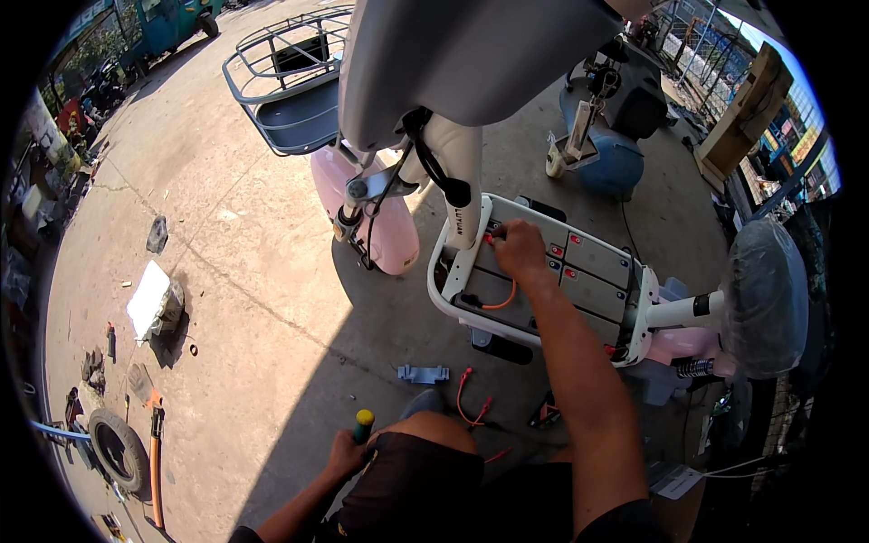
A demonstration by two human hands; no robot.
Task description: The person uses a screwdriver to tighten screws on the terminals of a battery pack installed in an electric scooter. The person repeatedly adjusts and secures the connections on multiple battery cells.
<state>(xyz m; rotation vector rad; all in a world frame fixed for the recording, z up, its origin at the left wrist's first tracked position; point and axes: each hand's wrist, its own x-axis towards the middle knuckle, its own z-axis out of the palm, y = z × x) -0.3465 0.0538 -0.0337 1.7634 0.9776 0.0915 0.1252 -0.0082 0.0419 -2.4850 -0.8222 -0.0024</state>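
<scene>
In my left hand, low beside my knee, is a screwdriver with a yellow and green handle, its end pointing up. My right hand reaches over the open battery bay of a white and pink electric scooter, its fingers closed on a red cable end at the bay's left end. An orange cable curves from a dark cap up beneath that hand. Grey batteries with red and blue terminals fill the white-rimmed bay. My fingers hide part of the red end.
On the floor before me lie a blue-grey bracket and a red cable. The scooter's seat post and plastic-wrapped wheel cover stand right; its basket is at the far left. A tyre and orange-handled tool lie left. A blue tank stands behind.
</scene>
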